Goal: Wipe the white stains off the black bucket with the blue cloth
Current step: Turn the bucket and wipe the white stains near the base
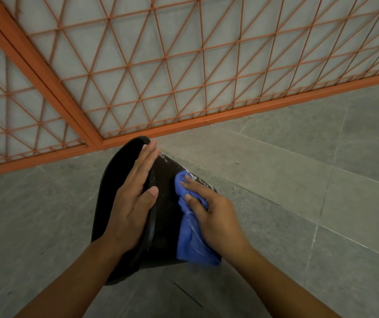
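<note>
On grey floor (298, 203), bucket (163, 216) is being steadied by flat open left hand (133, 203); cloth (190, 235) is being pressed by the right hand (213, 216), closed on it; remaining stains (197, 177) probably need wiping next.

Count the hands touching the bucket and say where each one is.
2. The left hand lies flat over the black bucket at its rim. The right hand presses the blue cloth against the bucket's side, near the white stains.

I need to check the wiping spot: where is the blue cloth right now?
In the head view, the blue cloth is right of centre, pressed by the right hand against the black bucket side, just below white stains.
</note>
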